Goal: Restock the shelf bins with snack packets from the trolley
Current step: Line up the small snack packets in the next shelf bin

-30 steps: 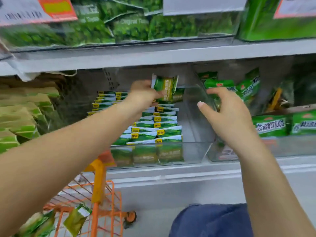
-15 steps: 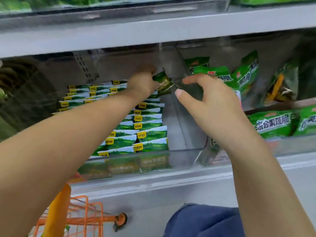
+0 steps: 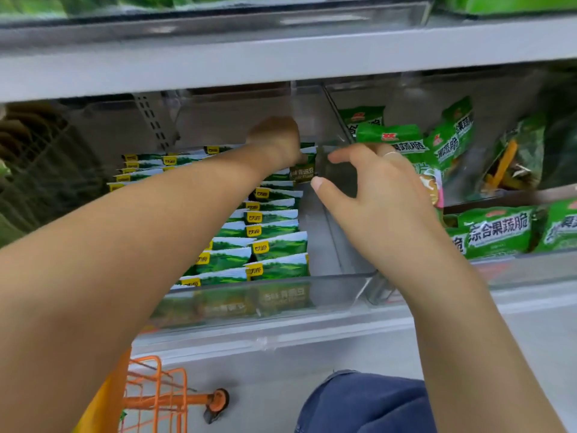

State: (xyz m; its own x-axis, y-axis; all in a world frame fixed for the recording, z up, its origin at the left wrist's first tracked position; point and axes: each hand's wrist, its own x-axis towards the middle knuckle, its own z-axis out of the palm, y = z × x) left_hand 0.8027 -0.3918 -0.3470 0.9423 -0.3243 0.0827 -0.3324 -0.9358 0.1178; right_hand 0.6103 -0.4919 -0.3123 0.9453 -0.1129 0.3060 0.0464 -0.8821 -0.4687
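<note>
the left hand (image 3: 274,139) reaches deep into the clear bin (image 3: 337,292) on the middle shelf, at the back of the rows of packets (image 3: 274,245). its fingers are turned away and hidden behind the knuckles, so whether they are curled or straight cannot be told. a dark green packet (image 3: 303,167) stands just right of that wrist, touching it or very near; if the hand grips it, the contact is out of sight. its print is too blurred to read.

the right hand (image 3: 381,195) hovers at the bin's right wall, fingers loosely spread, thumb and forefinger apart with nothing between them. a ring sits on one finger. it covers part of the divider and the lower edge of the bags (image 3: 443,145) in the next bin.

the packets lie in overlapping rows, white-and-green with yellow labels; the left arm hides much of the left rows, and the front ones show only dimly through the bin's cloudy wall.

the upper shelf (image 3: 281,57) cuts off the bin backs. at lower left only a corner of the orange trolley (image 3: 162,398) and one wheel show; its load is out of frame. a blue knee (image 3: 365,404) is cropped at the bottom.
</note>
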